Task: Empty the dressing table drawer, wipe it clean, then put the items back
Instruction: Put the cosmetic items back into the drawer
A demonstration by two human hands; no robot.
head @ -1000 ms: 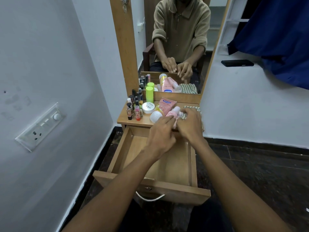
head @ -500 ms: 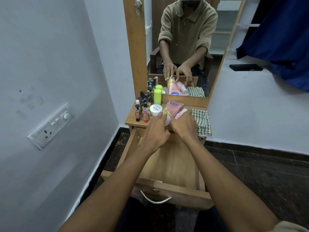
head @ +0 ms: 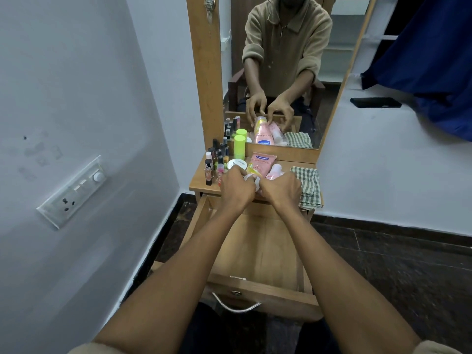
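Two hands [head: 259, 189] — one open drawer [head: 258, 254]

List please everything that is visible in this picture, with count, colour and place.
drawer: one, wooden, pulled open, bare inside
pink tube: one, table top, before the mirror
green bottle: one, lime, left of the tube
white jar: one, beside the bottle
small bottles: many, mixed colours, left edge of the top
checked cloth: one, green and white, right edge
phone: one, black, on the white surface at right
left hand, right hand: over the items at the top's front edge

Cloth [head: 307, 186] right of tube [head: 260, 163]
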